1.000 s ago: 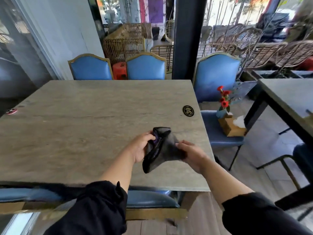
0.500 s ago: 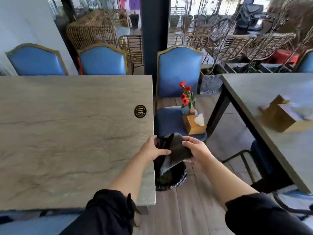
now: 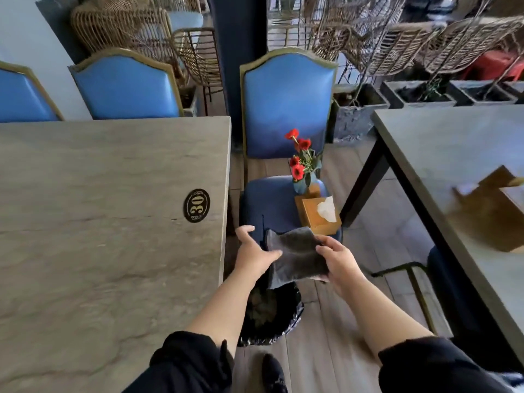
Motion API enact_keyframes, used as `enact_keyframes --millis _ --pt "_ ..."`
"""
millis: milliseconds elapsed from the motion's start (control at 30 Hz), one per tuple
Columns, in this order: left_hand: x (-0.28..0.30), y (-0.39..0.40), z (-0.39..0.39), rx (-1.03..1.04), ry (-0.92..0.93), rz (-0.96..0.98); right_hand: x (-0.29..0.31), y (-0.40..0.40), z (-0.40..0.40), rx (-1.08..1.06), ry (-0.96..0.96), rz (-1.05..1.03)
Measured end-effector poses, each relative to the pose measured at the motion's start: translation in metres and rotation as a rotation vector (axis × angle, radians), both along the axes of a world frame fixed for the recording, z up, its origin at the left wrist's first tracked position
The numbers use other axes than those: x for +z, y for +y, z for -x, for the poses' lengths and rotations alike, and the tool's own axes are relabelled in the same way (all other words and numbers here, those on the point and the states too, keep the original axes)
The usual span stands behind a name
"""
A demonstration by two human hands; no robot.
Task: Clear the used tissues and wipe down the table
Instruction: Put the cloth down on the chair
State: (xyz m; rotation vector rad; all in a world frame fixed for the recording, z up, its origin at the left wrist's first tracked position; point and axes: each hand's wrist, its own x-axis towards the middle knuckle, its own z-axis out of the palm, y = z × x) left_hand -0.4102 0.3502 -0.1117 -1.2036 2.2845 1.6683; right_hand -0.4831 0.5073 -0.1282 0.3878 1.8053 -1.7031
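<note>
Two hands now work off the table edge, over the black-lined waste bin (image 3: pixel 272 316) on the floor, whereas a second ago they held the cloth above the tabletop. The dark grey cloth (image 3: pixel 296 255) hangs between them, directly above the bin mouth. Right hand (image 3: pixel 340 263) grips the cloth's right edge, fingers curled round it. Left hand (image 3: pixel 252 252) has let go since half a second ago: fingers now spread and relaxed, thumb just touching the cloth's left side. Cloth looks more unfurled than before, when it was bunched. Judgement: this is a shake-out or emptying of gathered debris into the bin; bin contents are dark and indistinct, so tissues inside cannot be confirmed. The table (image 3: pixel 107 222), with number plaque "30" (image 3: pixel 196 205), shows no tissues on its visible part, so the clearing step seems done. Wooden tissue box (image 3: pixel 319 215) and flower vase (image 3: pixel 302 171) sit on the blue chair seat (image 3: pixel 269 202), presumably awaiting return.
</note>
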Motion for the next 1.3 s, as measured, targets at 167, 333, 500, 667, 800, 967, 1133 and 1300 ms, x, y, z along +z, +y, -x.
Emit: enact_keyframes --millis 167,333,500,667,800,967,1133,1300 --pt "-0.027 -0.024 0.06 -0.001 0.017 0.142 -0.025 -0.029 0.062 -0.007 -0.026 -0.073" --pt "-0.063 -0.051 0.114 0.033 0.037 0.14 -0.067 -0.059 0.115 0.166 0.196 -0.318" --pt "-0.112 -0.078 0.162 0.069 0.048 0.125 -0.111 -0.085 0.16 0.37 0.376 -0.414" --pt "-0.183 -0.101 0.207 0.126 0.04 0.119 -0.173 -0.114 0.203 0.556 0.528 -0.502" --pt "-0.24 -0.12 0.226 0.142 0.043 0.167 -0.224 -0.131 0.224 0.734 0.562 -0.525" --pt "-0.28 -0.131 0.233 0.053 -0.047 0.289 -0.261 -0.144 0.231 0.723 0.548 -0.585" --pt "-0.287 -0.122 0.228 -0.015 -0.1 0.6 -0.277 -0.141 0.231 0.747 0.606 -0.644" --pt "-0.272 -0.11 0.229 -0.059 -0.124 0.343 -0.254 -0.13 0.212 0.735 0.714 -0.602"
